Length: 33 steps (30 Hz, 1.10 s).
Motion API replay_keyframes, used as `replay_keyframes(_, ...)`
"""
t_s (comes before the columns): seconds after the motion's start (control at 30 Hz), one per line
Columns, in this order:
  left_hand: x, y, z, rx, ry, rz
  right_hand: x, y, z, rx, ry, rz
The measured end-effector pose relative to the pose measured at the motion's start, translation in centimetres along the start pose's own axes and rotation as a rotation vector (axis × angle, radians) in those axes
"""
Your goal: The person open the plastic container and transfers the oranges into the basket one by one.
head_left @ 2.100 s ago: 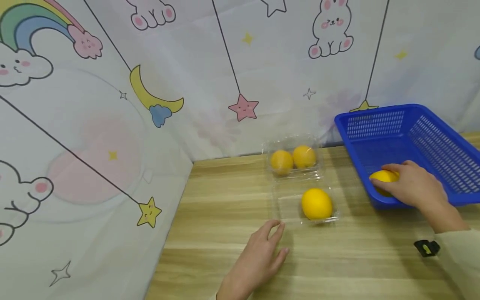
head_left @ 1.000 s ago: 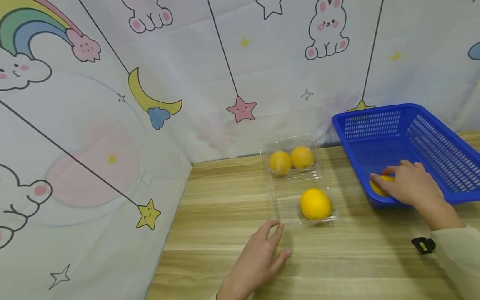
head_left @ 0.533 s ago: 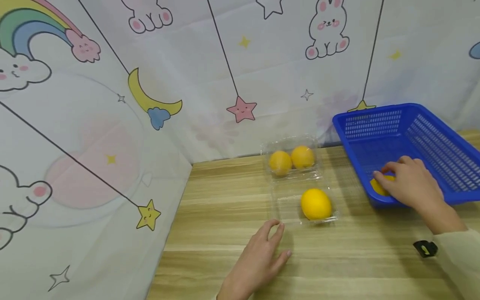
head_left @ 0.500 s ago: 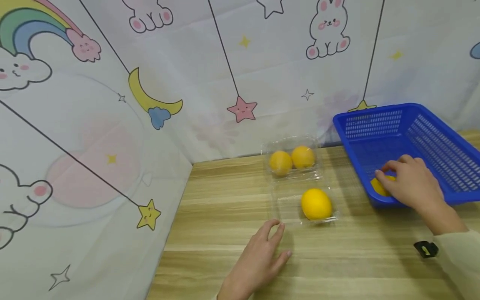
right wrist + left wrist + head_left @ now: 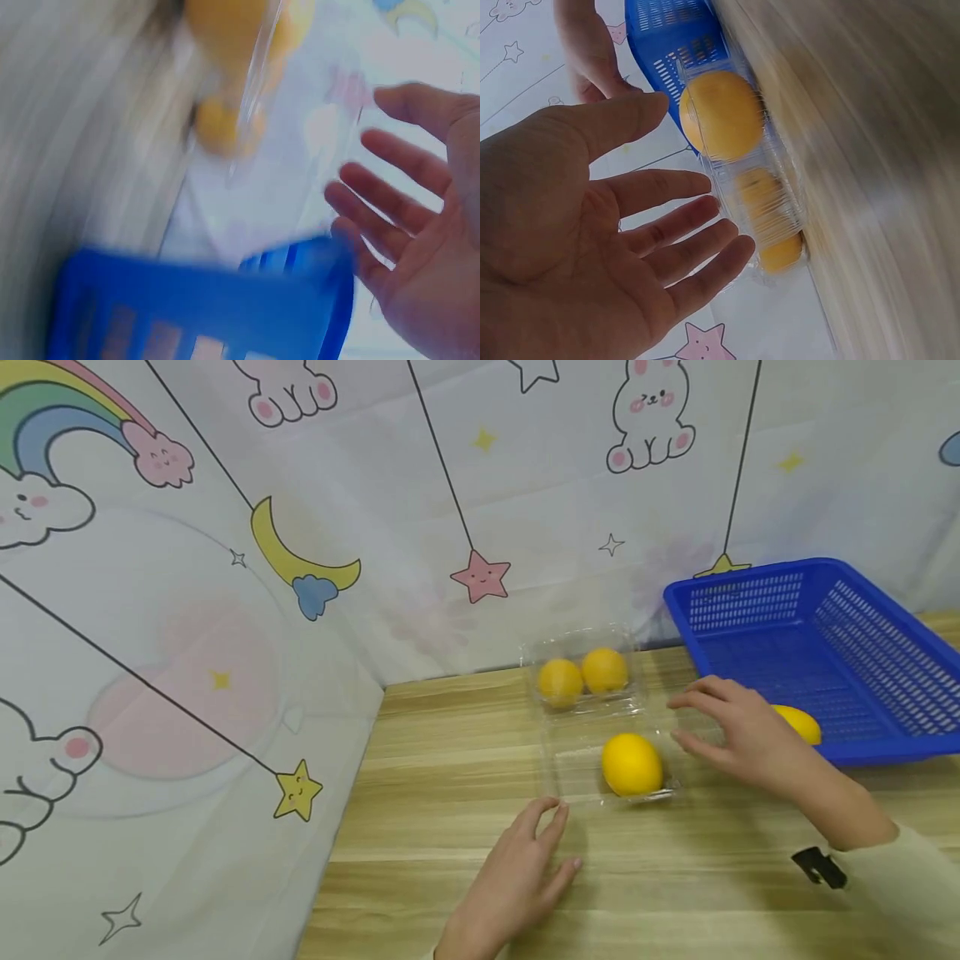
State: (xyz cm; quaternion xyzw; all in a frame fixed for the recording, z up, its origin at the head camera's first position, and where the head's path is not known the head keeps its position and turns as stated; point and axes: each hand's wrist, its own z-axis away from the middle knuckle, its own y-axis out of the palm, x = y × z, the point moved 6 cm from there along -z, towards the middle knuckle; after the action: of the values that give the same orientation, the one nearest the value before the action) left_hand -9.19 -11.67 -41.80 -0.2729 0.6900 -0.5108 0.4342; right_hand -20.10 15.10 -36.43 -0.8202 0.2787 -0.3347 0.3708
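A clear plastic clamshell box (image 5: 577,781) lies with its lid spread back on the table. One orange (image 5: 632,765) sits in its near half, and two more oranges (image 5: 582,678) show through the far half. My left hand (image 5: 510,877) has its fingers extended at the box's near left corner, and in the left wrist view the fingertips are right beside the plastic. Holding nothing, my right hand (image 5: 750,739) hovers between the box and the blue basket (image 5: 892,750), fingers spread toward the orange. Inside the basket, partly hidden by that hand, rests a yellow-orange fruit (image 5: 799,724).
The basket stands at the right, close to the patterned cloth (image 5: 420,510) that hangs along the back and left of the wooden table (image 5: 420,793). A small black clip (image 5: 821,867) shows by the right sleeve (image 5: 892,877).
My right hand has let go of the fruit in the basket and moved left, out over the basket's rim toward the box. The left hand has stayed at the box's corner.
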Motion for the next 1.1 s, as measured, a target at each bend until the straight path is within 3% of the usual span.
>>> replay_keyframes(0.07,0.0,0.0,0.0,-0.001,-0.002,-0.003,1.3,1.0,-0.2,0.073,-0.040,-0.039)
replay_keyframes(0.2,0.0,-0.1,-0.2,-0.004,-0.002,-0.009,2.6,2.9,-0.5,0.252,-0.015,-0.095)
replay_keyframes(0.3,0.0,0.0,-0.3,0.001,-0.002,-0.007,2.8,4.5,-0.4,0.368,-0.006,-0.088)
replay_keyframes(0.4,-0.1,0.2,-0.4,0.012,0.001,-0.006,2.7,5.6,0.0,0.429,-0.018,-0.054)
replay_keyframes(0.63,0.0,0.2,-0.1,0.010,-0.014,-0.015,3.1,6.7,-0.4,0.459,-0.017,-0.032)
replay_keyframes(0.83,-0.1,0.2,0.1,0.014,-0.004,-0.027,3.2,7.2,-0.8,0.466,0.035,-0.054)
replay_keyframes(1.1,-0.2,0.3,0.1,0.019,-0.011,-0.029,3.3,8.6,-1.2,0.428,0.083,-0.049)
